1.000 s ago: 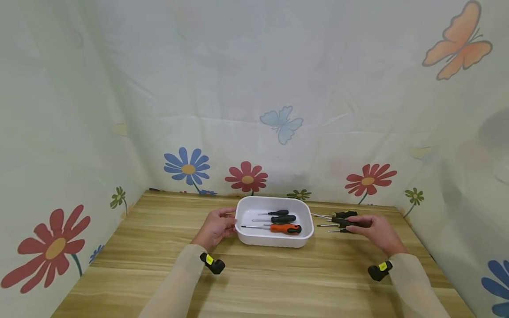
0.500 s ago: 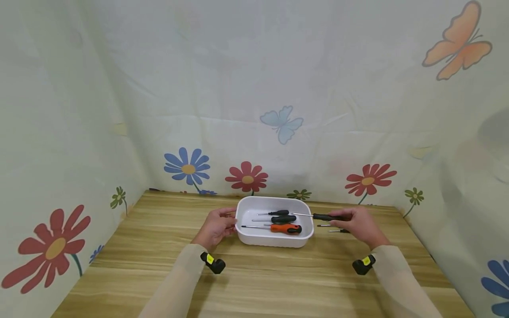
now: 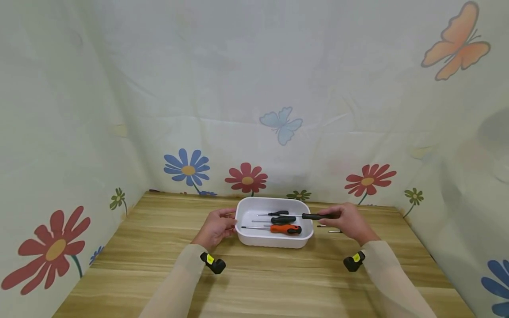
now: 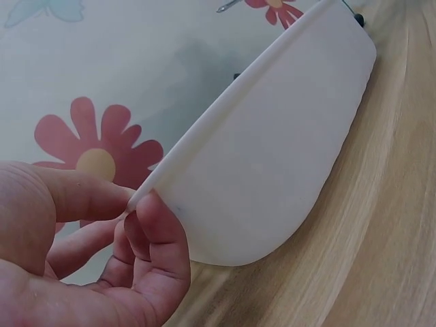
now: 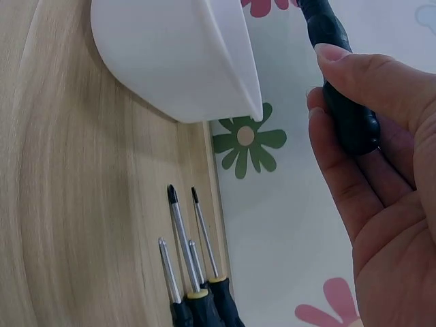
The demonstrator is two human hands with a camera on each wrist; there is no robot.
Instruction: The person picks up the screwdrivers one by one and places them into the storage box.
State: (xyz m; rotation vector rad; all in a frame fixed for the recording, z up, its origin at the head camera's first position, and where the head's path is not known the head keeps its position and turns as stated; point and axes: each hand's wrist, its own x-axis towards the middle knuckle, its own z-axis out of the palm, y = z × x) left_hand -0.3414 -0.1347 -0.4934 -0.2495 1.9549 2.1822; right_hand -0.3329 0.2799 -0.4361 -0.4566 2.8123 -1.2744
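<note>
A white rectangular tub (image 3: 274, 241) stands on the wooden table near the back. My left hand (image 3: 215, 227) pinches the tub's left rim between thumb and fingers, as the left wrist view shows up close. Inside the tub lie an orange-and-black screwdriver (image 3: 285, 229) and black-handled screwdrivers, one (image 3: 283, 219) in the middle and a smaller one (image 3: 280, 213) behind it. My right hand (image 3: 347, 219) grips another black screwdriver (image 5: 347, 109) by its handle. That screwdriver's shaft reaches leftward over the tub's right rim.
Several screwdrivers (image 5: 197, 293) lie on the table (image 3: 254, 282) to the right of the tub, mostly hidden under my right hand in the head view. A flower-printed curtain (image 3: 222, 88) rises behind the table and at both sides.
My right hand has lifted the black screwdriver from the group on the right and carried it left, its shaft now over the tub. The left hand has stayed at the rim.
</note>
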